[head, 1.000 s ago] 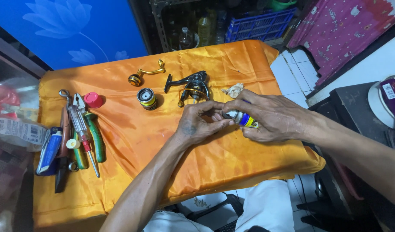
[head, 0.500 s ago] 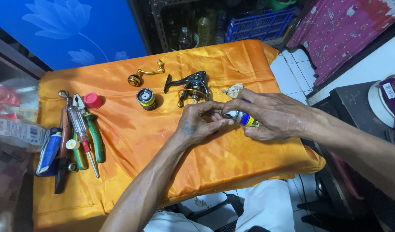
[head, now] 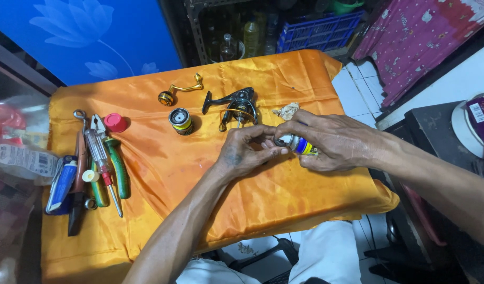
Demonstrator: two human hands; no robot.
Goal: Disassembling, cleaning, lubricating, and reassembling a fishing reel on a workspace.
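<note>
One head-worn view looks steeply down, close over the orange-draped counter (head: 163, 210), facing toward the far shelf (head: 236, 31).

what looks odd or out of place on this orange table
Nothing is spilled or broken. The fishing reel lies in pieces: its spool and crank handle sit apart on the orange cloth. A red cap lies loose by the tools. Both hands, left and right, hold a small spray can.
</note>
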